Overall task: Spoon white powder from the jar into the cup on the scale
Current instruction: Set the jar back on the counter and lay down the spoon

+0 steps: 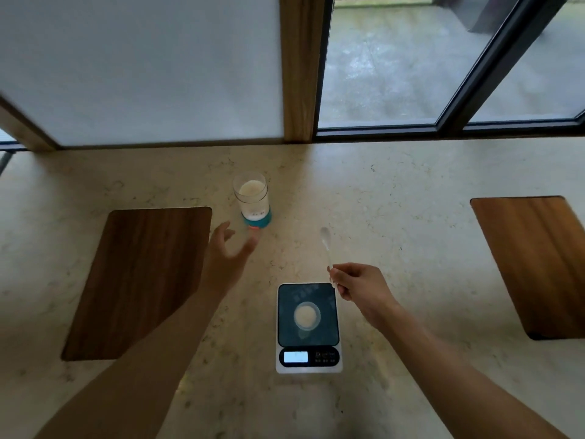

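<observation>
Nearest on the pale marble counter [411, 191] sits a small digital kitchen scale with a dark platform [308, 327], and a little clear cup holding white powder [306, 315] rests on it. Just beyond its far right corner, the right hand [357, 285] pinches the handle of a slim white plastic spoon [327, 248], bowl pointing away. To the left, the left hand [228, 251] hovers with fingers spread, empty, near a clear glass jar of white powder on a blue base [252, 199]. Dark wooden boards [139, 280] flank both sides.
</observation>
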Demonstrator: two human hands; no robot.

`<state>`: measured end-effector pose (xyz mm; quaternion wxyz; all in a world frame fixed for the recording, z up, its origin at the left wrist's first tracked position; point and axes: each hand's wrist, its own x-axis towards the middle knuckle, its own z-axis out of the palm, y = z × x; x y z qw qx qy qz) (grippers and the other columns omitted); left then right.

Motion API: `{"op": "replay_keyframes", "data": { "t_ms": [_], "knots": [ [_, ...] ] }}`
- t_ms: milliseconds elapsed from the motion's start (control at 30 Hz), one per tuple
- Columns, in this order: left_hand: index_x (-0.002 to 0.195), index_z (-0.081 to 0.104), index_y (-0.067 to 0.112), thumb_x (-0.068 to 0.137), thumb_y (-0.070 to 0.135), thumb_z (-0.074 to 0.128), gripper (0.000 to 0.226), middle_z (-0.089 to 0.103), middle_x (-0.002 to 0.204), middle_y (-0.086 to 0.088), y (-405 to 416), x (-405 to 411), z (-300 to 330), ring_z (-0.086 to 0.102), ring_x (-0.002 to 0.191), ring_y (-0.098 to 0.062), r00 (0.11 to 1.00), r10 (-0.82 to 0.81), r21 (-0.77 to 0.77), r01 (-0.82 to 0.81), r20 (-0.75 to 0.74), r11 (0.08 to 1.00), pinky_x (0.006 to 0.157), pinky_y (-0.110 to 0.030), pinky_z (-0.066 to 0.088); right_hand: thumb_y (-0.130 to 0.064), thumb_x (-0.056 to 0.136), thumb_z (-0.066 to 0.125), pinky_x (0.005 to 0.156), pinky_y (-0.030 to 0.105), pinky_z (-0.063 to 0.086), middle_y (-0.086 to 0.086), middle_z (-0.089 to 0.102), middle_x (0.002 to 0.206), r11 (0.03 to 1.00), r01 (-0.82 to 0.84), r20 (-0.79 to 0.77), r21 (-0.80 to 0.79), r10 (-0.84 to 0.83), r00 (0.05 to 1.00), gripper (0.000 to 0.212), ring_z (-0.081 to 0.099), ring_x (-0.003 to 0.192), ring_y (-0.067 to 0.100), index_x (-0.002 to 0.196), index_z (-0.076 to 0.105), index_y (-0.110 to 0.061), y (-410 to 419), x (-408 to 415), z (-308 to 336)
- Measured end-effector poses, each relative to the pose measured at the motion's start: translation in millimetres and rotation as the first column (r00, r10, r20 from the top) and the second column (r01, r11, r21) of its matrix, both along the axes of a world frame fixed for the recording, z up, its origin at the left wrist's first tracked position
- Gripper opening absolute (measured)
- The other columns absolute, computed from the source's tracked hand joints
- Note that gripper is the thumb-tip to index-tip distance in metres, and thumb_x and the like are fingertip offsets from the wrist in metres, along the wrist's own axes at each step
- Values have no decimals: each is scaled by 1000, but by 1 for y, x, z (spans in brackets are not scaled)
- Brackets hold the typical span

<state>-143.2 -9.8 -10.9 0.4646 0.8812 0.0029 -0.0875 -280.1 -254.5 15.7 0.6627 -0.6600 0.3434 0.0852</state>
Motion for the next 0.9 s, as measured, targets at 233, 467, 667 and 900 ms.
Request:
{"op": "replay_keyframes", "data": {
  "t_ms": [233, 467, 667, 900],
  "knots": [
    [132, 38, 27, 73, 77, 51, 78, 52, 135, -1, 10, -56, 12, 50, 119, -14, 997, -59, 45, 57, 47, 997, 93, -32, 41, -21, 89, 72, 58, 24, 52, 2, 70, 65, 999, 35, -34, -38, -36, 999, 12, 56, 56, 11, 95, 77, -13, 0, -62, -12],
    [135, 36, 27, 74, 73, 50, 78, 48, 141, -2, 11, -105, 14, 49, 125, -20, 993, -119, 102, 116, 25, 988, 98, -36, 42, -17, 87, 74, 58, 27, 52, 4, 71, 64, 995, 90, -100, -34, -93, 991, 6, 58, 54, 12, 88, 77, -12, 6, -111, -30],
    [135, 38, 24, 74, 71, 51, 78, 49, 140, -3, 18, -133, 9, 49, 124, -19, 987, -162, 133, 161, 1, 978, 100, -39, 44, -11, 87, 73, 55, 30, 47, 9, 69, 62, 992, 67, -151, -108, -83, 985, 8, 56, 54, 15, 81, 75, -7, 6, -138, -36],
    [136, 39, 19, 74, 69, 50, 81, 47, 142, -6, 23, -147, 8, 49, 125, -21, 983, -182, 160, 180, -7, 970, 98, -38, 43, -12, 87, 73, 55, 30, 51, 9, 72, 62, 976, -28, -218, -217, -20, 976, 12, 62, 56, 16, 77, 78, -8, 11, -153, -45]
  ]
}}
